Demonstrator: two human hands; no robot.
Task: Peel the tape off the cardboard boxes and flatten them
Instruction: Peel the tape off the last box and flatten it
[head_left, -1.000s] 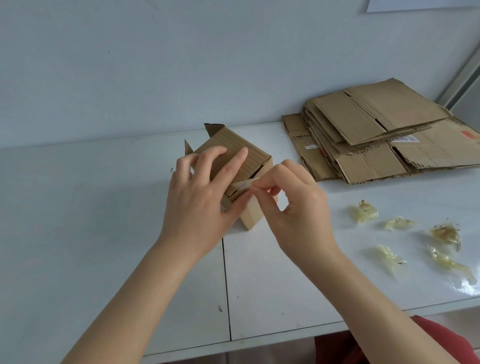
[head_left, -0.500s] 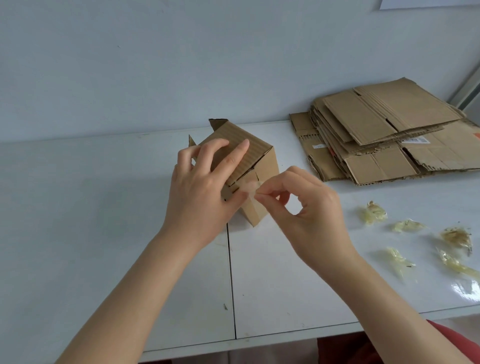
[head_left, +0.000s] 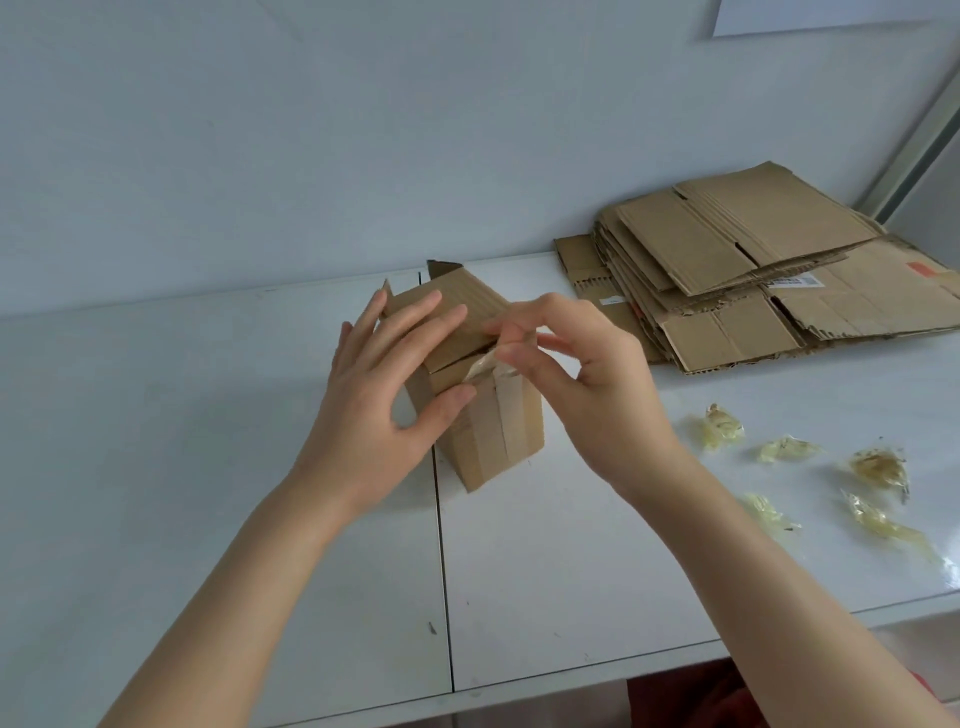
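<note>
The box (head_left: 488, 441) is standing at the centre of the frame on the white table (head_left: 182, 467), sitting over the dark seam between two table panels, with a flap sticking up at its far edge. The left hand (head_left: 382, 400) is lying over the box from the left: its fingers are stretching nearly straight across the slanting top panel, and its thumb is pressing against the near face just under the top edge. The right hand (head_left: 597, 384) is hovering just right of the box's top, pinching the loose, crinkled end of the tape (head_left: 480, 370) between thumb and forefinger, with the other fingers curling loosely behind. The rest of that strip is running down the near face, stuck to the cardboard. A stack (head_left: 737, 249) of flattened cardboard is lying at the upper right, against the wall. Five crumpled wads (head_left: 721, 427) of clear tape are lying apart from one another at the lower right, well clear of the box.
</note>
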